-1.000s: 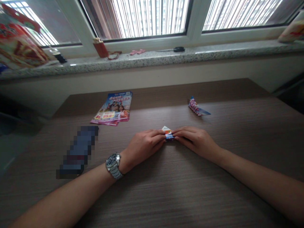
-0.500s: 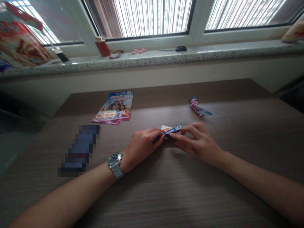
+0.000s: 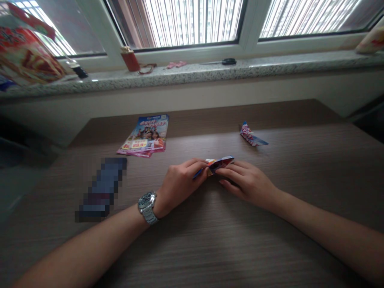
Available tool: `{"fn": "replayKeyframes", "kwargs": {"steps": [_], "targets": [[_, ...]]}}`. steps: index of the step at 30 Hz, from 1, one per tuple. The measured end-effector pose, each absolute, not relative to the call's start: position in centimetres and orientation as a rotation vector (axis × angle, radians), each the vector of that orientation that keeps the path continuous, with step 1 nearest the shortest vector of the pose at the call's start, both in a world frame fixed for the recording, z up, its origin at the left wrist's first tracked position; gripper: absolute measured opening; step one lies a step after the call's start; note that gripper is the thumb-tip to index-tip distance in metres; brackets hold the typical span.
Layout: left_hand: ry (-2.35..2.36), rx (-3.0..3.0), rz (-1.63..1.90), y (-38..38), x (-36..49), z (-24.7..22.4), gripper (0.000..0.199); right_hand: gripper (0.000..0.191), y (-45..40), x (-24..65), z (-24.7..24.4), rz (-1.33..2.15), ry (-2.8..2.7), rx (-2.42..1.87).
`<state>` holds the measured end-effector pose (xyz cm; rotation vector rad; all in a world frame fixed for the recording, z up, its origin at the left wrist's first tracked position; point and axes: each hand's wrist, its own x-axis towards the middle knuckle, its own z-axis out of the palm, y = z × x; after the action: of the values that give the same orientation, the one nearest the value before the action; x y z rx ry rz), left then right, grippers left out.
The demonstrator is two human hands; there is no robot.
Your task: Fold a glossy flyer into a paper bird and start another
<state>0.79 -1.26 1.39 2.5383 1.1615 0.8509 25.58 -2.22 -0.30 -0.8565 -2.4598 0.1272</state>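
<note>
A small folded paper flyer (image 3: 222, 163), blue, red and white, is between my two hands just above or on the table. My left hand (image 3: 183, 182), with a metal watch (image 3: 147, 204) on its wrist, pinches the left end between thumb and fingers. At the right end, my right hand (image 3: 250, 182) has its fingers on the paper, partly behind a raised flap. Its thumb sits lower, a little apart from the paper. Fingers hide part of the folds. Farther back on the right stands another folded paper piece (image 3: 250, 135), patterned red, white and blue.
A stack of printed flyers (image 3: 147, 134) lies at the back left of the brown table (image 3: 192, 248). Nearer me is a pixelated dark phone-like object (image 3: 103, 188). On the granite windowsill (image 3: 186, 74) are a red lighter-like case (image 3: 130, 60), scissors (image 3: 228, 61) and a food bag (image 3: 27, 56).
The flyer's right flap has been turned up, so its blue printed strip no longer faces me and a red side shows. My right fingers have straightened and lowered around it.
</note>
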Motion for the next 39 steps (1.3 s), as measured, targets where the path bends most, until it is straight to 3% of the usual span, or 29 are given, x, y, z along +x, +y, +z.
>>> {"fn": "replayKeyframes", "kwargs": {"steps": [6,13,18,39], "targets": [[1.126,2.568,0.859,-1.6,1.2,1.3,0.014,0.034,-2.3,25.4,-0.4,0.096,-2.469,-0.857],[1.024,2.964,0.685,-1.6,0.9,1.8,0.023,0.021,-2.2,25.6,-0.4,-0.001,-2.411,-0.872],[0.954,3.162,0.54,-1.8,0.9,2.5,0.018,0.019,-2.2,25.6,-0.2,0.005,-2.417,-0.854],[1.008,2.826,0.738,-1.8,1.3,1.4,0.014,0.02,-1.9,25.9,-0.3,0.037,-2.438,-0.879]]}}
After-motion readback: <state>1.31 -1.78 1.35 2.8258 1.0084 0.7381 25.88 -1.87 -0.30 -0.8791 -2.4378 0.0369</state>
